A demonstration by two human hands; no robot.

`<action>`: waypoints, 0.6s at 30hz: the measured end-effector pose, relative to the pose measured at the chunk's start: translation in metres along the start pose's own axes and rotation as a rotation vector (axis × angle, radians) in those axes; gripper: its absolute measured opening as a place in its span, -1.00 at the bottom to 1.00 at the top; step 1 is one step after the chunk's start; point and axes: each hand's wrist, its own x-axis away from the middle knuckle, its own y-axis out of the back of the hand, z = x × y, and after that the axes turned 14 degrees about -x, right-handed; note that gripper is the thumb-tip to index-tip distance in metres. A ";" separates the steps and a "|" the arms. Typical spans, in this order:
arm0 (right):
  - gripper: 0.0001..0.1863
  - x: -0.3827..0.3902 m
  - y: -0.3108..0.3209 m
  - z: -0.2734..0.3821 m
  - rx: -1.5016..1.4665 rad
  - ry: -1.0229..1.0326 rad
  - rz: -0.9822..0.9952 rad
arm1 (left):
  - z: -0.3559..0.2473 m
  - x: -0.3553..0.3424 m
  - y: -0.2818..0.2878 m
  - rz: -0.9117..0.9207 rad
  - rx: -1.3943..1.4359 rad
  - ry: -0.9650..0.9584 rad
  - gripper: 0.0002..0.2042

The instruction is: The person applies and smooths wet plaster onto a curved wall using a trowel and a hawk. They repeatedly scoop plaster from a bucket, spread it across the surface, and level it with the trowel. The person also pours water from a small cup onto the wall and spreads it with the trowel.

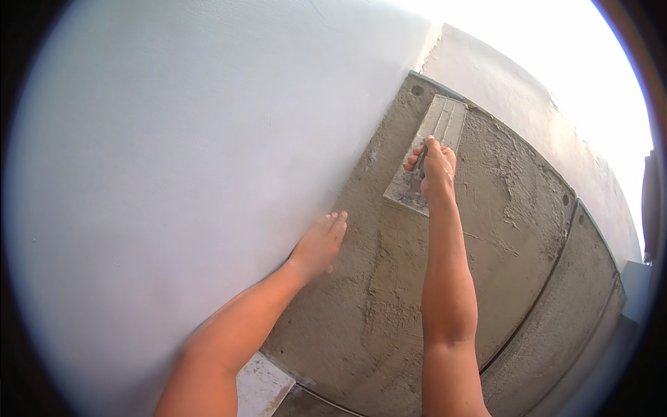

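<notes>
My right hand (438,167) grips the handle of a rectangular plastering float (446,118), its fingers wrapped round it. The float's face lies against the grey-brown mortar surface (403,299), near its upper edge. Long ridges run along the float's back, and its lower end is smeared with mortar. My left hand (321,243) holds nothing. Its fingers are stretched out beside the line where the mortar meets the smooth white wall (174,153). Whether its palm touches the surface is hard to tell.
Rough, raised streaks mark the mortar right of the float. A dark groove separates another mortar panel (542,333) at the right. Beyond the upper edge runs a pale wall strip (500,83). A whitish slab (264,386) sits below my left forearm.
</notes>
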 end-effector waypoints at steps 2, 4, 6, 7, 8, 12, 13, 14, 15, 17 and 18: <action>-0.69 0.005 -0.016 -0.020 0.025 0.034 -0.039 | 0.000 0.001 0.000 -0.002 -0.008 0.002 0.05; -0.65 0.005 -0.025 -0.028 0.120 0.040 -0.100 | 0.000 0.001 0.000 0.000 0.007 0.007 0.05; -0.63 -0.006 -0.023 -0.021 0.197 -0.001 -0.065 | 0.000 0.001 0.001 0.009 0.032 0.000 0.04; -0.63 -0.016 -0.019 -0.012 0.250 -0.031 -0.037 | 0.000 0.001 0.001 0.005 0.019 0.008 0.04; -0.62 -0.027 -0.014 -0.003 0.267 -0.061 -0.052 | -0.001 0.001 0.001 0.000 0.010 0.014 0.03; -0.64 -0.070 0.005 0.029 0.356 -0.090 -0.078 | -0.004 -0.001 -0.004 -0.010 0.066 0.015 0.00; -0.65 -0.075 0.008 0.034 0.363 -0.078 -0.092 | -0.005 -0.001 -0.006 -0.003 0.022 0.014 0.00; -0.65 -0.081 0.012 0.040 0.370 -0.065 -0.106 | -0.005 -0.002 -0.009 -0.033 0.001 0.024 0.00; -0.66 -0.085 0.015 0.045 0.375 -0.050 -0.102 | -0.006 -0.003 -0.011 -0.056 0.046 0.028 -0.02; -0.65 -0.095 0.025 0.056 0.386 -0.041 -0.136 | -0.007 -0.005 -0.013 -0.065 -0.010 0.056 -0.09; -0.64 -0.100 0.035 0.064 0.392 -0.027 -0.153 | -0.009 -0.006 -0.012 -0.069 0.037 0.073 -0.13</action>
